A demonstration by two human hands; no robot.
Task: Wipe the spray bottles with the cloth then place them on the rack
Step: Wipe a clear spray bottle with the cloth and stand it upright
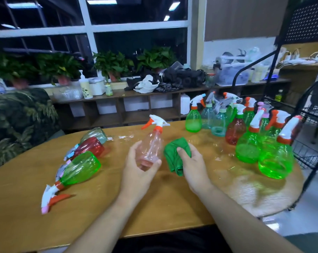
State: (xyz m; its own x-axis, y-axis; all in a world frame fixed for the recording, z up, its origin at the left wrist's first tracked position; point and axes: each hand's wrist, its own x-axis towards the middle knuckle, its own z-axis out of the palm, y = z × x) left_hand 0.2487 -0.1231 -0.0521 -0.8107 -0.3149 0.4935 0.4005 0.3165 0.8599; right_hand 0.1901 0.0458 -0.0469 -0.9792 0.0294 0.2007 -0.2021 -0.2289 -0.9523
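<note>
My left hand [136, 172] grips a clear pinkish spray bottle [151, 143] by its base, upright above the wooden table [154, 207]; its trigger head is white and orange. My right hand [193, 167] holds a folded green cloth [172, 152] just right of the bottle, a small gap between them. Three bottles lie on their sides at the left: a green one [81, 168], a red one [90, 146] and a pale teal one [95, 134]. Several upright bottles stand in a cluster at the right, among them a big green one [275, 161].
A black wire rack [311, 139] stands just past the table's right edge. Beyond the table runs a low wooden shelf [136, 110] with potted plants, bags and containers. A leaf-patterned chair [21, 121] sits at the far left.
</note>
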